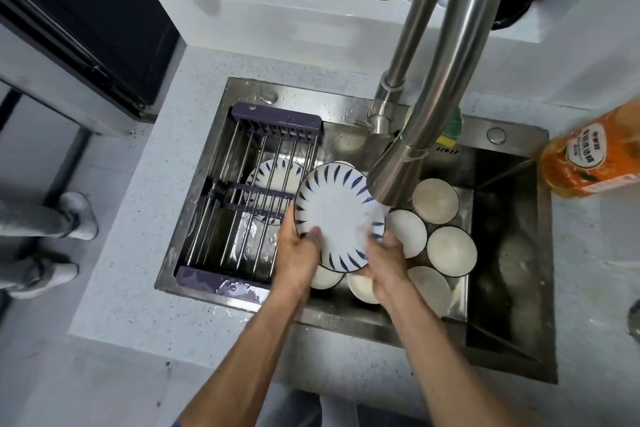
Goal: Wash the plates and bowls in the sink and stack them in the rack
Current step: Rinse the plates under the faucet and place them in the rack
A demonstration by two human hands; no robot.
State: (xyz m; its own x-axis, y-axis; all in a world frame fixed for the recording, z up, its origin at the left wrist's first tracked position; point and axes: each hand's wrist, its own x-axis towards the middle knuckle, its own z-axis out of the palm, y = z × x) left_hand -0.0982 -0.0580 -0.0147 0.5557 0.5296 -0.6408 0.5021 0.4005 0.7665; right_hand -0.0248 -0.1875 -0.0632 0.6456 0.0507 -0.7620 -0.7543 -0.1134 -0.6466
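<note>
Head view: both hands grip the blue-striped plate (337,211) under the faucet (398,173), left hand (299,253) and right hand (384,260) on its near rim. The rack (249,191) lies just left of the faucet, nearer the left hand, one plate beneath its bars.

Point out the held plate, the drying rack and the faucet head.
plate (341,208), head view, bare white centre.
drying rack (277,118), head view, purple far end bar.
faucet head (394,177), head view, flared steel nozzle.

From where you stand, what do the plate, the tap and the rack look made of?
Plate: probably glazed ceramic, glossy white with painted blue strokes. Tap: brushed steel, a dull grey sheen. Rack: shiny metal rods between matte purple ends that look like plastic.
</note>
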